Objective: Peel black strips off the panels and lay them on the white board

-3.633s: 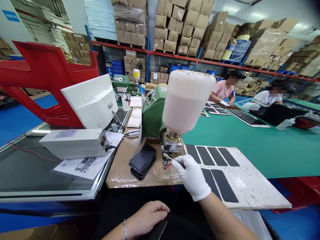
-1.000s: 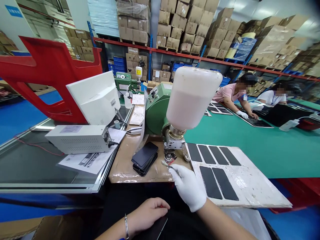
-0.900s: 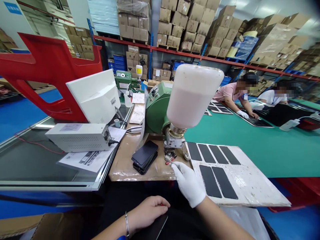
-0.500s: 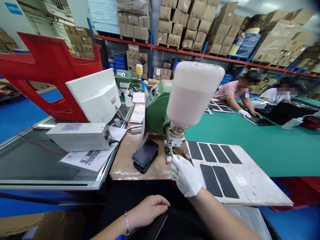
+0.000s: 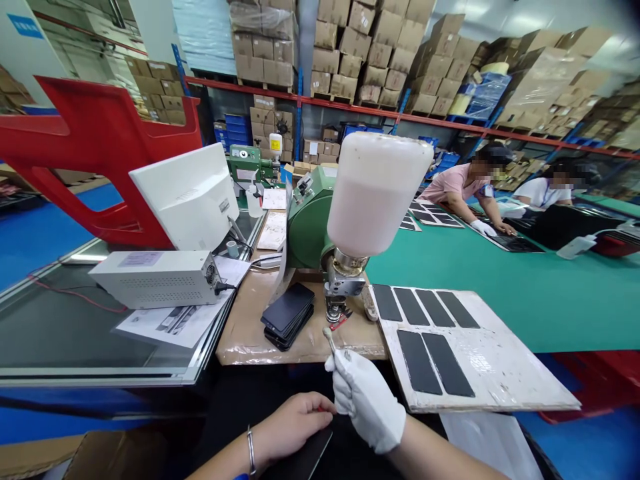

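My right hand (image 5: 367, 403), in a white glove, is closed round a thin stick with a rounded, pale tip (image 5: 329, 335). The tip points up, just in front of the metal dispensing head (image 5: 343, 287) of a green machine (image 5: 307, 217). On my lap, my bare left hand (image 5: 295, 427) is closed over a dark flat panel (image 5: 313, 460), its fingers curled at the panel's edge. A stack of black panels (image 5: 290, 313) lies left of the dispensing head. To the right, several dark panels (image 5: 420, 363) lie in rows on a white board (image 5: 505, 360).
A white bottle (image 5: 377, 193) of pale liquid sits upside down on the head. A small red object (image 5: 341, 320) lies beneath it. At left stand a grey box unit (image 5: 155, 277) and a monitor (image 5: 187, 200). Two people work at the green table (image 5: 500, 300).
My right hand has come down and toward me with the stick, away from the dispensing head. My left hand stays on the panel. The view has shifted slightly.
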`<state>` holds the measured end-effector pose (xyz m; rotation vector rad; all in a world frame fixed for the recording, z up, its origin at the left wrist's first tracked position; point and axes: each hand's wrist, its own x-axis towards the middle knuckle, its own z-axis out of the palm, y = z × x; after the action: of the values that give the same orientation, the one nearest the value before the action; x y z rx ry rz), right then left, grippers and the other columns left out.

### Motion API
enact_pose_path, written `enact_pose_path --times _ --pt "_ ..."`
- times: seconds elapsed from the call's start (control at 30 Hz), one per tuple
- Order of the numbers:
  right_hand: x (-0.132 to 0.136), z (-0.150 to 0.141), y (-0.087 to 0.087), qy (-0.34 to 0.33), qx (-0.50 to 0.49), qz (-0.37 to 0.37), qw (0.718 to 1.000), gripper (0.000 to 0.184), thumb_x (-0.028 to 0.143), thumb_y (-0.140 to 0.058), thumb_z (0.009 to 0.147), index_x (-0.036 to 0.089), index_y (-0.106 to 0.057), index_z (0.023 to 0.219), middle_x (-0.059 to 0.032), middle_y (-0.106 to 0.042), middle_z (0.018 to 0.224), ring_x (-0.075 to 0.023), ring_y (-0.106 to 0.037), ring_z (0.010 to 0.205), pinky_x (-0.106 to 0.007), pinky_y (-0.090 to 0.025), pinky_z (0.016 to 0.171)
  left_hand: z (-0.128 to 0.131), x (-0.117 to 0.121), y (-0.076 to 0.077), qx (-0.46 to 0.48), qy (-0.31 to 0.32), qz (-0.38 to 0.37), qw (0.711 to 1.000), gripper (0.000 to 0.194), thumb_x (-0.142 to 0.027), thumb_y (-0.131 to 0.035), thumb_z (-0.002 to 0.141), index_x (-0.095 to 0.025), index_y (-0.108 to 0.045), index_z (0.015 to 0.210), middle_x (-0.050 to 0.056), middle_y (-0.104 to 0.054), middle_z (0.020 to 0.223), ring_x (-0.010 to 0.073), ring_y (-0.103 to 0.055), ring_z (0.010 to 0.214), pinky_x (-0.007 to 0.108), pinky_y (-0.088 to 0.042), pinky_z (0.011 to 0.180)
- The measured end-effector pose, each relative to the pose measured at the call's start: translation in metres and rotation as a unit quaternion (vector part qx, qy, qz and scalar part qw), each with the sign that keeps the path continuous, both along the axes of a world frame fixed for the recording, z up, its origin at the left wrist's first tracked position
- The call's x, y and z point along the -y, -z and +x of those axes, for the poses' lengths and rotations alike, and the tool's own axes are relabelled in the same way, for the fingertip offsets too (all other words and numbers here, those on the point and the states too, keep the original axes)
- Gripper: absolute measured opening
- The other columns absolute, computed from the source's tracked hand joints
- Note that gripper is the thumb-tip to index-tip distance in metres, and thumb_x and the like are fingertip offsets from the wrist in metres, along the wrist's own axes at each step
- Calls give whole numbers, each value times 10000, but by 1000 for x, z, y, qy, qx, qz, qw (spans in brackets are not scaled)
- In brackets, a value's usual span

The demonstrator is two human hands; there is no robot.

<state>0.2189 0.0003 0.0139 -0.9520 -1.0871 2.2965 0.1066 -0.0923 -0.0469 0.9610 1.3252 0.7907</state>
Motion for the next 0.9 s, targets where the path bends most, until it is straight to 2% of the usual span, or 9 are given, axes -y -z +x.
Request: enact_pose_path --times 0.13,0.23,0.37,0.47,0.57,0.67,0.77,0.83,0.9 --pt "-12 -2 9 20 63 155 986 366 534 -599 752 178 -511 763 100 -404 413 -49 -291 297 -181 -202 315 1 -1 1 -6 3 -3 1000 289 -333 -549 777 -187 -680 991 27 -678 927 181 -560 817 284 -402 746" --pt "-28 -7 2 64 100 262 958 323 494 -557 802 184 -499 731 87 -416 464 -56 -326 355 -188 -237 361 3 0 4 3 0 -17 1000 290 -342 -552 776 -185 -670 989 31 -681 923 187 -573 824 294 -411 747" --pt "-48 -16 -13 90 126 349 924 333 497 -530 806 175 -549 726 66 -410 511 -81 -335 443 -212 -281 433 3 0 5 4 -8 -32 999 288 -333 -557 765 -185 -668 985 26 -675 882 179 -570 787 293 -414 723" --pt "-57 -22 -18 84 140 362 918 330 490 -531 798 174 -564 708 62 -420 503 -92 -341 452 -229 -306 466 3 0 3 5 -6 -38 999 286 -330 -551 767 -192 -670 988 23 -669 874 175 -563 783 288 -410 716" --pt "-55 -22 -16 90 144 372 912 317 478 -514 813 181 -558 711 53 -452 543 -104 -373 499 -237 -331 516 3 -1 3 12 -9 -40 999 288 -331 -548 770 -192 -667 992 13 -660 826 161 -552 740 283 -403 706" --pt "-44 -15 -7 92 156 403 897 292 451 -513 825 185 -552 712 34 -510 621 -122 -423 584 -247 -348 582 3 -2 5 14 -11 -37 999 298 -343 -552 768 -188 -664 996 11 -656 805 154 -544 712 277 -398 686" --pt "-31 -9 5 63 167 430 885 277 429 -500 844 189 -555 716 24 -544 656 -133 -459 624 -256 -363 625 2 -3 7 0 -9 -24 1000 310 -355 -551 766 -184 -671 995 22 -664 857 162 -546 744 277 -396 693" --pt "-27 -8 11 64 157 415 894 266 434 -493 848 191 -573 776 16 -567 689 -139 -479 642 -257 -374 629 2 -4 7 -8 -8 -15 1000 312 -356 -552 764 -184 -677 992 27 -666 897 166 -544 773 277 -395 710" --pt "-28 -11 14 85 130 371 916 287 465 -489 842 193 -577 870 15 -569 697 -138 -479 627 -253 -375 591 2 -4 6 -14 -4 -14 1000 312 -353 -551 765 -186 -678 996 22 -661 876 157 -534 753 269 -388 692"
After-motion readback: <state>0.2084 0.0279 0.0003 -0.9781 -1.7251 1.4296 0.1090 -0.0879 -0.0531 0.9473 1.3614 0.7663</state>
